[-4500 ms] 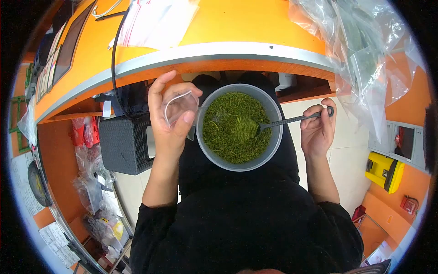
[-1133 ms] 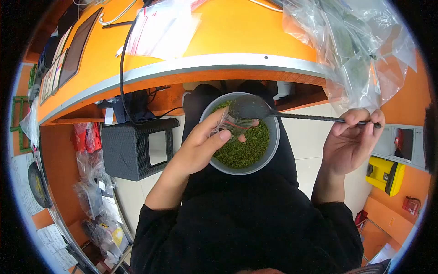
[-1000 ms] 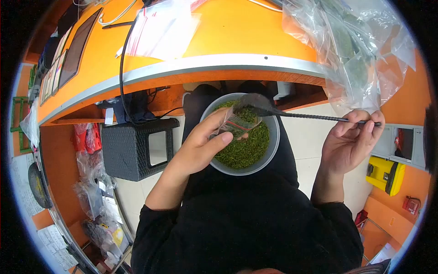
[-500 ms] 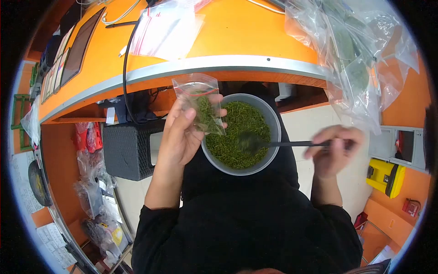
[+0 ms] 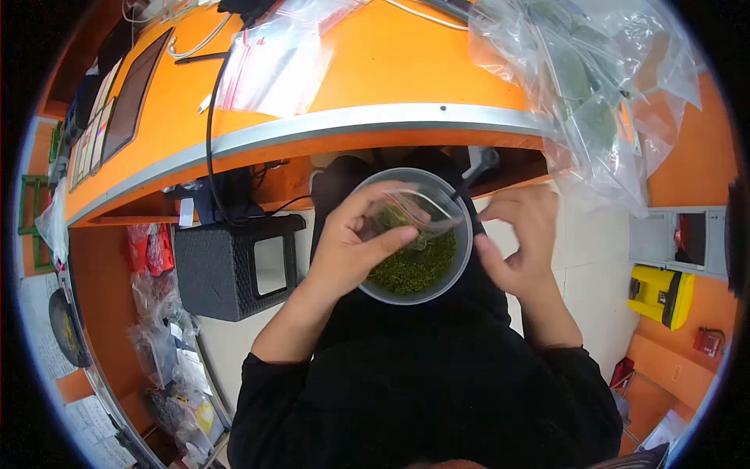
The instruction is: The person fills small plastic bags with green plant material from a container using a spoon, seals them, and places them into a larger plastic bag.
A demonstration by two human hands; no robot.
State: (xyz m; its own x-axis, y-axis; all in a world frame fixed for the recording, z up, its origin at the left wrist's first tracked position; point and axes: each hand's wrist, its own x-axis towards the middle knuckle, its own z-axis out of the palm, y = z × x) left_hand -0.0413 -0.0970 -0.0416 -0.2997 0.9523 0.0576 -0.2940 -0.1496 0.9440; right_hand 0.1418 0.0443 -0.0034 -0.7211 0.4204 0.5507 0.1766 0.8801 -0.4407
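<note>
My left hand (image 5: pixel 361 242) is closed on a small clear zip bag (image 5: pixel 426 209) with a red line along its mouth. The bag is tilted over a round plastic bowl (image 5: pixel 466 262) and hides part of it. Finely chopped green plant bits, like dry moss (image 5: pixel 414 273), lie in the bowl. To the right of the bowl is my right hand (image 5: pixel 525 238), thumb and index finger apart, with nothing visible between them. A black spoon (image 5: pixel 476 172) leans across the bowl's upper right rim, one end sticking out and the other inside.
Above the bowl runs the curved edge of an orange desk (image 5: pixel 406 66), with a stack of clear zip bags (image 5: pixel 273 70) on it. Large plastic bags (image 5: pixel 586 86) hang over the desk's right side. A black woven stool (image 5: pixel 215 270) stands left, a yellow case (image 5: pixel 662 295) right.
My right hand has let go of the spoon, which now rests against the bowl's rim. My left hand has brought the zip bag right and down over the bowl.
</note>
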